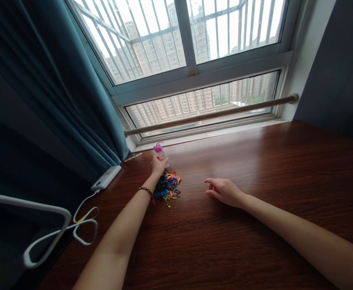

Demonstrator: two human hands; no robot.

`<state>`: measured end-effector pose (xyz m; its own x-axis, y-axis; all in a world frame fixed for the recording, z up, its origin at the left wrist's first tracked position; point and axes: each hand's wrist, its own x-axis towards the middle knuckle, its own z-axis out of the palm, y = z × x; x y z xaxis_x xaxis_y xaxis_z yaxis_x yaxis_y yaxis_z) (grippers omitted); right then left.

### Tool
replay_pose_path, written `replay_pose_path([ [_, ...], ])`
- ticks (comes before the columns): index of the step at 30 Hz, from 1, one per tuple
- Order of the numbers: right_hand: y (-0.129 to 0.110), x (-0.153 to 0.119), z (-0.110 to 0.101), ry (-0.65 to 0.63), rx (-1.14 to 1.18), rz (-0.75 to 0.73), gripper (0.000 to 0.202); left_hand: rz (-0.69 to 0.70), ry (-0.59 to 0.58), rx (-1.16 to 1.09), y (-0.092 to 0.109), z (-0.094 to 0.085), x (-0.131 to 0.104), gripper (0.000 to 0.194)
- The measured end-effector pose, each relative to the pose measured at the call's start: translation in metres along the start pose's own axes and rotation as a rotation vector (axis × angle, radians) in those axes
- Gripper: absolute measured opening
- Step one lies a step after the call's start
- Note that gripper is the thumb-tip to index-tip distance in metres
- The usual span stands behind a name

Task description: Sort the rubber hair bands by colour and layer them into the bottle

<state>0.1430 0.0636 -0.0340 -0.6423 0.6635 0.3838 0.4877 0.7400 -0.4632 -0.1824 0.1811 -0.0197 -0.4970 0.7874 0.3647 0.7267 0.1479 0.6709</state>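
Note:
At the far left of the wooden table, my left hand (pixel 157 164) is closed on a small clear plastic bottle (pixel 164 155) with a pink top, which leans slightly. Part of the bottle is hidden behind the fingers. Just below that hand lies a loose pile of multicoloured cords or elastic bands (pixel 169 186), partly covered by the left forearm. To the right of the pile, my right hand (pixel 223 192) hovers over or rests on the table. Its index finger and thumb are apart, the other fingers curl, and nothing shows between them.
A white power strip or adapter (pixel 106 178) with a looped white cable (pixel 85 221) lies along the table's left edge. Several small flat coloured pieces (pixel 133 157) sit near the window. A blue curtain (pixel 104 133) hangs at left; a rail (pixel 212 116) crosses the window.

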Motion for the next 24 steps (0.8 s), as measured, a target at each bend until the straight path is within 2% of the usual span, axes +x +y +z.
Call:
replay_pose_path([
  [5,0.0,0.0,-0.001,-0.003,-0.007,0.004,0.041,-0.029,-0.039,0.045,0.008,-0.01,-0.001,0.053],
  [8,0.0,-0.001,-0.001,-0.005,-0.006,0.009,0.041,0.004,0.015,0.056,0.022,-0.023,-0.017,0.067],
  [9,0.0,-0.001,-0.001,-0.004,-0.005,0.007,0.041,0.049,0.054,0.055,0.029,-0.028,-0.029,0.07],
  [11,0.0,0.0,-0.002,0.004,-0.009,-0.003,0.039,0.326,0.143,0.02,0.043,-0.036,-0.062,0.069],
  [12,-0.001,0.0,-0.002,0.007,-0.013,-0.013,0.038,0.465,0.118,-0.01,0.05,-0.04,-0.083,0.066],
  [14,-0.006,-0.001,-0.003,0.015,-0.02,-0.039,0.032,0.681,-0.037,-0.075,0.062,-0.045,-0.129,0.057],
  [16,-0.016,-0.003,-0.001,-0.003,0.0,-0.099,0.027,0.833,-0.31,-0.142,0.069,-0.05,-0.171,0.059],
  [18,-0.03,-0.008,0.003,-0.072,0.051,-0.217,0.03,0.958,-0.565,-0.181,0.071,-0.055,-0.201,0.063],
  [21,-0.048,-0.016,0.015,-0.224,0.131,-0.408,0.044,1.133,-0.835,-0.154,0.071,-0.061,-0.219,0.066],
  [24,-0.055,-0.021,0.022,-0.311,0.157,-0.43,0.055,1.191,-0.928,-0.101,0.071,-0.062,-0.216,0.058],
])
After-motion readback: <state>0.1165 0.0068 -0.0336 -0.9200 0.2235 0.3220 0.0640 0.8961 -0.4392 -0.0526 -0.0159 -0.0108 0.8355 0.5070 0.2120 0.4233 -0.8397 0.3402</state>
